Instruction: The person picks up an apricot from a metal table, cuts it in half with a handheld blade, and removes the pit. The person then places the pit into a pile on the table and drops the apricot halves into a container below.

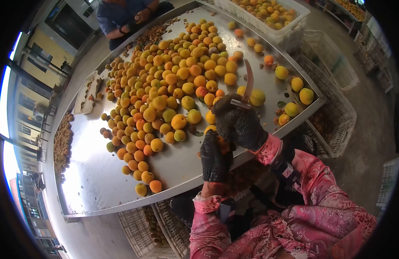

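My right hand (240,125), in a black glove, is closed around the handle of a curved knife (250,82), whose blade points up and away from me. My left hand (214,159), also black-gloved, is closed on an apricot (224,146) just below the right hand. Only a bit of orange flesh shows between the gloves; the rest is hidden. Ahead of both hands a large heap of yellow and orange apricots (171,79) covers the middle of the metal table (182,172). To the right of the knife lie several loose apricots (306,96).
A white crate full of apricots (290,26) stands at the far right edge. Pits (63,142) are piled along the left edge, near a white tray (86,98). Another person (121,17) is across the table. Plastic crates (344,125) stand on the floor.
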Demonstrator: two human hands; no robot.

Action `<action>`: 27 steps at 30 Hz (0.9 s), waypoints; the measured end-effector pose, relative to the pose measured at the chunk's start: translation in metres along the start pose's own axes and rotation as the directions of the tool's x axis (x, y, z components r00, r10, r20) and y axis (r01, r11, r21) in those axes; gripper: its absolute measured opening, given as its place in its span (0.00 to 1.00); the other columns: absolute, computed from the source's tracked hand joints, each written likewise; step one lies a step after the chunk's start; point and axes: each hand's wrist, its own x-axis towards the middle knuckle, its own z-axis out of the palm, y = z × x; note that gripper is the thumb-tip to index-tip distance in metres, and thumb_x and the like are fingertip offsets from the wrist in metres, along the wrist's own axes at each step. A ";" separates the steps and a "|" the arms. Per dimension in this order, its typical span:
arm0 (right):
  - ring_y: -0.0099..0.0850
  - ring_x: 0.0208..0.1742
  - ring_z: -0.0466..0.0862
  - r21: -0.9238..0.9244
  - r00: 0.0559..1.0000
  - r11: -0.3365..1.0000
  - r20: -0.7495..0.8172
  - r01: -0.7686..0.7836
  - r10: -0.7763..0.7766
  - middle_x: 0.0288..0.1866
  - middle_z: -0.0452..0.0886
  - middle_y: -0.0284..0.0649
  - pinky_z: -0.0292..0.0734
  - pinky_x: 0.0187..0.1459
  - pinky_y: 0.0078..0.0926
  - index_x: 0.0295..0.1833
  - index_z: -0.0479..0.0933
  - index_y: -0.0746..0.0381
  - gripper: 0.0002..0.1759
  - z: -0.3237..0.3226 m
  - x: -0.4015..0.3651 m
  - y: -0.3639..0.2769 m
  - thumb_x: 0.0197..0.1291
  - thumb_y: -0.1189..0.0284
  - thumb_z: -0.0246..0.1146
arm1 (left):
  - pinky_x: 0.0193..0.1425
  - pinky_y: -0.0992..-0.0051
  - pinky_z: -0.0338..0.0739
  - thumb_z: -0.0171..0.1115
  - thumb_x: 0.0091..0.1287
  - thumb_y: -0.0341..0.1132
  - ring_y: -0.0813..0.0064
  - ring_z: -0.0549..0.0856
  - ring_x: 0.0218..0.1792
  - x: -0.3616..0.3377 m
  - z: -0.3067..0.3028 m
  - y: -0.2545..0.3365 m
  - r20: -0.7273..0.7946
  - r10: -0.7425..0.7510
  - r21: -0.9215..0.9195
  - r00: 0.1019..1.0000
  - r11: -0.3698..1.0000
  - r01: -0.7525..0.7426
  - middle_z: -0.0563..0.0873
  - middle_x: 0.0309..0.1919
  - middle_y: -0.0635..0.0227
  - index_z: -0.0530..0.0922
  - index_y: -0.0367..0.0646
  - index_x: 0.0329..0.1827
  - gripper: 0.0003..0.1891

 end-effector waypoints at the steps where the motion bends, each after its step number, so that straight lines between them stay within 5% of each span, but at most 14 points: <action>1: 0.26 0.34 0.79 -0.186 0.992 0.982 0.110 -0.032 0.054 0.34 0.79 0.35 0.75 0.37 0.25 0.42 0.75 0.62 0.10 0.002 0.001 -0.005 0.53 0.75 0.60 | 0.38 0.63 0.74 0.63 0.52 0.31 0.51 0.79 0.36 0.000 -0.001 -0.001 0.042 -0.051 0.065 0.998 0.997 0.048 0.79 0.32 0.51 0.71 0.37 0.45 0.18; 2: 0.29 0.39 0.81 -0.369 0.971 0.929 0.206 -0.041 0.125 0.37 0.80 0.36 0.75 0.45 0.27 0.40 0.76 0.63 0.11 0.004 0.001 -0.012 0.48 0.79 0.64 | 0.38 0.63 0.74 0.63 0.52 0.31 0.51 0.79 0.36 0.003 -0.001 -0.004 0.040 -0.050 0.065 0.998 0.997 0.047 0.79 0.32 0.51 0.71 0.37 0.45 0.18; 3: 0.31 0.40 0.81 0.093 0.971 0.973 0.130 -0.212 0.200 0.37 0.81 0.38 0.74 0.46 0.28 0.38 0.77 0.62 0.09 0.006 -0.002 -0.026 0.48 0.77 0.65 | 0.40 0.62 0.74 0.62 0.52 0.30 0.51 0.79 0.37 0.006 0.001 -0.010 0.014 0.137 0.098 0.990 0.986 -0.138 0.79 0.33 0.53 0.71 0.38 0.46 0.18; 4: 0.31 0.40 0.81 0.092 0.971 0.973 0.130 -0.212 0.200 0.37 0.81 0.38 0.74 0.46 0.28 0.38 0.77 0.62 0.09 0.005 -0.001 -0.026 0.48 0.77 0.65 | 0.42 0.62 0.74 0.60 0.51 0.28 0.52 0.79 0.38 0.008 0.005 -0.018 -0.005 0.321 0.133 0.947 0.939 -0.317 0.79 0.35 0.54 0.72 0.39 0.47 0.18; 8: 0.32 0.42 0.81 0.132 0.859 0.958 0.425 0.253 -0.285 0.39 0.81 0.38 0.75 0.44 0.24 0.38 0.77 0.61 0.09 0.009 -0.006 -0.030 0.50 0.73 0.64 | 0.46 0.60 0.74 0.59 0.52 0.28 0.51 0.79 0.41 -0.003 0.030 -0.069 0.160 0.591 0.711 0.791 0.487 -0.508 0.79 0.40 0.52 0.71 0.39 0.50 0.20; 10: 0.30 0.40 0.81 0.141 0.990 0.981 0.049 -0.134 0.129 0.38 0.80 0.38 0.75 0.41 0.24 0.41 0.77 0.61 0.11 0.019 -0.012 -0.012 0.53 0.70 0.63 | 0.45 0.61 0.75 0.60 0.52 0.29 0.50 0.79 0.42 0.007 0.010 -0.024 -0.025 0.192 -0.035 0.981 0.981 -0.193 0.78 0.42 0.52 0.70 0.39 0.50 0.20; 12: 0.34 0.32 0.79 -0.305 0.996 0.950 -0.043 0.065 -0.082 0.32 0.77 0.35 0.75 0.32 0.29 0.40 0.76 0.59 0.11 0.014 -0.020 0.019 0.48 0.73 0.64 | 0.43 0.65 0.76 0.61 0.52 0.28 0.57 0.81 0.40 0.004 0.023 -0.037 -0.038 -0.153 -0.349 0.988 0.928 0.130 0.78 0.40 0.55 0.71 0.40 0.50 0.20; 15: 0.29 0.31 0.78 0.283 0.941 0.901 0.012 -0.328 0.339 0.31 0.78 0.35 0.75 0.31 0.26 0.40 0.75 0.61 0.09 -0.010 0.004 0.002 0.52 0.74 0.63 | 0.23 0.83 0.72 0.45 0.67 0.51 0.78 0.79 0.29 0.004 0.016 -0.029 0.046 -0.354 -0.670 0.934 0.683 0.291 0.78 0.33 0.69 0.71 0.45 0.44 0.18; 17: 0.25 0.32 0.78 0.786 0.818 0.420 0.182 -0.455 0.545 0.32 0.78 0.34 0.74 0.33 0.23 0.40 0.76 0.62 0.07 -0.028 0.023 -0.007 0.54 0.76 0.63 | 0.16 0.85 0.67 0.47 0.66 0.53 0.76 0.78 0.26 0.009 -0.005 0.006 0.345 -0.521 -0.904 0.781 0.041 0.426 0.78 0.31 0.69 0.71 0.46 0.44 0.19; 18: 0.25 0.32 0.78 0.784 0.820 0.420 0.188 -0.457 0.541 0.32 0.78 0.34 0.74 0.33 0.23 0.40 0.76 0.62 0.07 -0.023 0.024 -0.007 0.54 0.76 0.63 | 0.16 0.85 0.67 0.47 0.66 0.53 0.76 0.78 0.26 0.009 -0.005 0.004 0.339 -0.520 -0.907 0.784 0.040 0.419 0.78 0.31 0.69 0.71 0.46 0.44 0.19; 20: 0.20 0.34 0.77 0.532 0.698 0.524 0.193 -0.665 0.689 0.34 0.79 0.32 0.74 0.37 0.20 0.43 0.75 0.63 0.10 -0.011 0.021 -0.004 0.56 0.72 0.63 | 0.18 0.85 0.68 0.47 0.66 0.52 0.75 0.79 0.27 0.008 -0.001 0.000 0.282 -0.497 -0.920 0.820 0.103 0.379 0.78 0.32 0.68 0.71 0.46 0.44 0.18; 21: 0.28 0.38 0.80 0.154 0.814 0.812 0.278 -0.562 0.511 0.37 0.81 0.39 0.75 0.42 0.23 0.46 0.75 0.64 0.17 -0.008 0.003 0.006 0.55 0.65 0.64 | 0.18 0.85 0.68 0.47 0.66 0.52 0.75 0.79 0.27 0.008 0.001 0.003 0.280 -0.497 -0.921 0.821 0.103 0.376 0.78 0.32 0.68 0.71 0.46 0.44 0.18; 24: 0.40 0.42 0.81 -0.529 0.785 0.831 0.437 -0.170 0.439 0.41 0.80 0.47 0.75 0.45 0.30 0.49 0.73 0.65 0.25 0.000 -0.015 -0.009 0.52 0.58 0.65 | 0.21 0.82 0.69 0.41 0.69 0.53 0.75 0.77 0.28 0.004 0.005 0.011 0.046 -0.567 -0.915 0.822 0.306 0.262 0.78 0.30 0.65 0.72 0.43 0.45 0.21; 27: 0.49 0.44 0.78 -0.475 0.706 0.789 0.395 -0.391 0.588 0.41 0.79 0.51 0.74 0.46 0.37 0.47 0.73 0.66 0.27 0.001 -0.013 -0.004 0.49 0.57 0.66 | 0.20 0.81 0.67 0.41 0.69 0.55 0.75 0.77 0.24 0.003 0.008 0.004 -0.140 -0.491 -0.715 0.860 0.651 0.255 0.78 0.28 0.67 0.72 0.45 0.46 0.22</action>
